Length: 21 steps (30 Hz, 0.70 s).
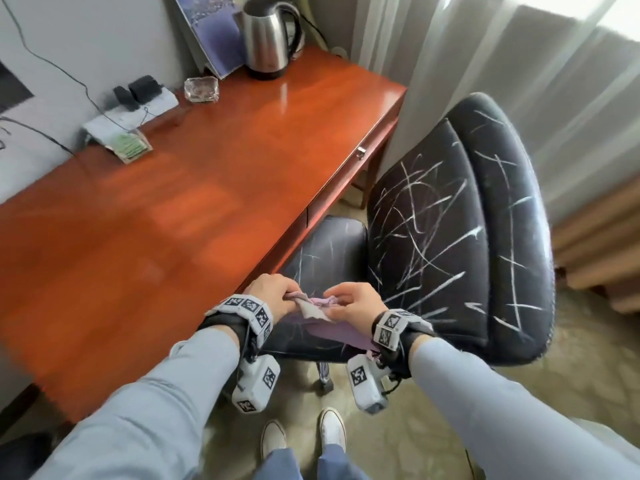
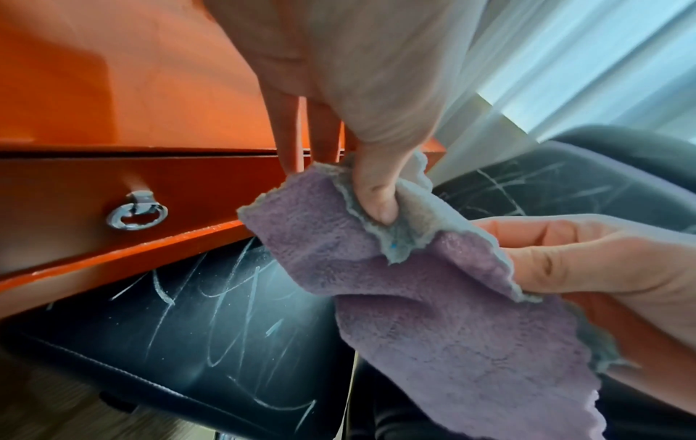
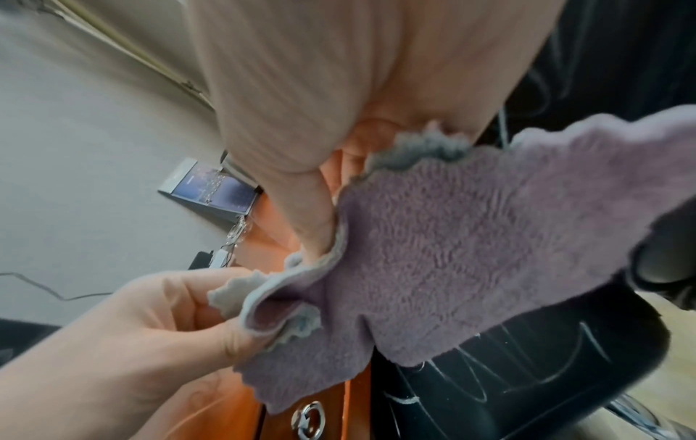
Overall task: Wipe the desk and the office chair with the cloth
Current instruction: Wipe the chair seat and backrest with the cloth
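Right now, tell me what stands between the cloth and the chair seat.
Nothing visible. Both hands, left and right, hold the cloth directly above the scratched chair seat, beside the desk edge.

A purple, grey-edged cloth hangs crumpled above the chalk-scrawled black office chair, beside the glossy reddish desk.

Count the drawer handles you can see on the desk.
2. One handle sits on the front of the desk toward the kettle end. The other handle is on the drawer beside the left hand, hidden from the head view. More may be hidden.
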Tool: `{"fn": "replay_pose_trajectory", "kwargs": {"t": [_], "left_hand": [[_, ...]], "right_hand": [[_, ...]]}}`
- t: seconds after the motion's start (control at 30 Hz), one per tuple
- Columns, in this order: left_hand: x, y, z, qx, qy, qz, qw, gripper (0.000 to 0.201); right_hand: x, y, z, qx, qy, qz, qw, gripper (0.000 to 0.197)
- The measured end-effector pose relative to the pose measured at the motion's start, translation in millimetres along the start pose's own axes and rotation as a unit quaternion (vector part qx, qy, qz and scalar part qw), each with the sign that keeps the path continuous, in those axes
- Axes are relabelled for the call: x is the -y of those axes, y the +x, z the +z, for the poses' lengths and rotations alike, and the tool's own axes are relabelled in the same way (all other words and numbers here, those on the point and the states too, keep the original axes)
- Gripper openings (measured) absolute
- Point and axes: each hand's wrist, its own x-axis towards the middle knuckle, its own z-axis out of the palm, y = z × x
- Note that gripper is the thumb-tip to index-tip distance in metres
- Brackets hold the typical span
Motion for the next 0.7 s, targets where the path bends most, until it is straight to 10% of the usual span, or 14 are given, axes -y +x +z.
{"fn": "replay_pose_trajectory", "kwargs": {"t": [0.27,0.43,0.7], "left_hand": [[-51.0,28.8,0.1,0.097,0.064,0.085,0.990,0.057],[-136.5,52.8,-18.1,-0.042,0.121,0.287,0.949,0.073],[-242.4,63.2,-33.9,-0.226,0.155,0.536,0.798,0.066]], "right_hand": [[-26.0,-37.7,-13.1,-0.092,-0.126,0.089,0.984,0.012],[-45.3,-69.1,-25.1,-0.166,-0.127,0.150,0.966,0.008],[-49.7,-68.7,-34.7,-0.147,-0.180,0.156,0.960,0.019]]}}
